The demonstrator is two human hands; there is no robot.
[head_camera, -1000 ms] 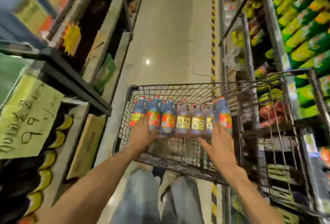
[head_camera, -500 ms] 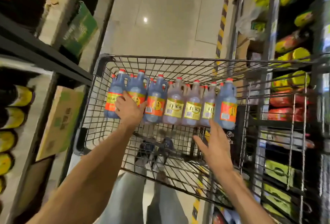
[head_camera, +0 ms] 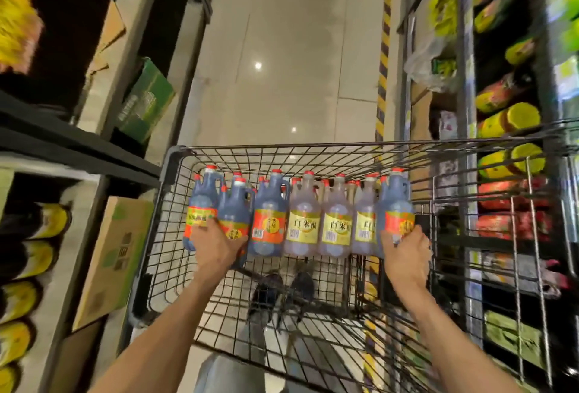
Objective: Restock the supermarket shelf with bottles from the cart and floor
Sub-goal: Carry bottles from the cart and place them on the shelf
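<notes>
- Two bare forearms reach forward from the bottom edge over the near rim of a wire cart [head_camera: 175, 173]; grey trouser legs and dark shoes [head_camera: 282, 291] show through its mesh floor.
- The left hand [head_camera: 216, 248] is on the second dark bottle [head_camera: 235, 204] from the left, its fingers curled round the lower body and covering part of the label.
- The right hand [head_camera: 405, 256] is at the foot of the dark bottle at the right end [head_camera: 395, 204]; its fingers curl against the label, gripping that bottle.
- The bottles stand upright in a row across the middle of the cart, shoulder to shoulder, all with red caps and side handles.
- From the left: two dark bottles with orange labels, a third dark bottle [head_camera: 269, 214], then three pale bottles [head_camera: 305, 214] with yellow labels, then the right-end dark one. More red caps show behind the row.
- On the left, a cardboard box [head_camera: 112, 261] leans on the floor beside the shelf [head_camera: 62, 142], just next to the cart.
- Lower left shelf: dark bottles with yellow caps [head_camera: 47, 220], blurred.
- On the right, racks hold blurred yellow, green and red packets [head_camera: 507, 123].
- Beyond the cart runs a pale tiled floor [head_camera: 297, 48] with a yellow-and-black striped strip [head_camera: 383, 63] on its right side.
- A green box [head_camera: 147, 101] sits on the floor further along on the left.
</notes>
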